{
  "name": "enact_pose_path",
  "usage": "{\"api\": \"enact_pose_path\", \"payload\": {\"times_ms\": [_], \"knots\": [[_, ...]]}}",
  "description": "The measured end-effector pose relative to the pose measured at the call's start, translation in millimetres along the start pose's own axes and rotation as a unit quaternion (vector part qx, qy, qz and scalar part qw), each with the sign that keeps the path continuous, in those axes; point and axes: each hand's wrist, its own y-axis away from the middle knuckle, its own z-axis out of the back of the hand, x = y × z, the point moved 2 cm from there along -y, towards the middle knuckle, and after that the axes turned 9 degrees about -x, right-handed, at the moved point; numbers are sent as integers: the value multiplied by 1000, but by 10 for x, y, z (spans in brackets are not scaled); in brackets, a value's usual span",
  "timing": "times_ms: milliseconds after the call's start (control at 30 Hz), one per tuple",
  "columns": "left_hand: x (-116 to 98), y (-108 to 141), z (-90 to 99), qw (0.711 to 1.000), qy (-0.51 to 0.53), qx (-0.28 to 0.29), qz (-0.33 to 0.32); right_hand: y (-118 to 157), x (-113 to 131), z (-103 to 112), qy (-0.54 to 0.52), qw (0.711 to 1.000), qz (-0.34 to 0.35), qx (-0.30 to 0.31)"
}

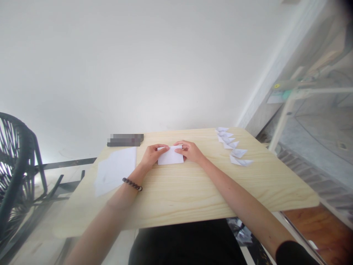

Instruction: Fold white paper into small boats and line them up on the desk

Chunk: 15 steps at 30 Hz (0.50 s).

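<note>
While both hands are closed on it, a folded white paper lies between them, roughly midway between the left and right edges of the pale wooden worktop, its long sides running nearly parallel to the far edge. The left hand grips the paper's left end, its thumb stretched over the upper face toward the middle of the far side. The right hand grips the other end, thumb on the upper face, forefinger curled along the far side; the remaining fingers are partly hidden. Whether the paper rests flat or is slightly raised cannot be told. Near the worktop's left edge lie loose white sheets, beside the left forearm, which wears a dark bead bracelet. Beyond the sheets, by the far left corner, is a dark object, blurred out. Toward the far right corner, well apart from the right hand, runs a row of pointed folded paper pieces
</note>
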Motion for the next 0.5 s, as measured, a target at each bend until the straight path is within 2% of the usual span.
{"api": "enact_pose_path", "payload": {"times_ms": [233,433,500], "knots": [[-3,3,16,1000,9,3,17,-19,-41,5,12,1000,0,10],[-8,19,2,1000,17,-10,6,-25,17,-5,92,991,88,-33],[-3,24,-11,1000,15,-12,6,-7,62,-34,101,989,97,-40]]}}
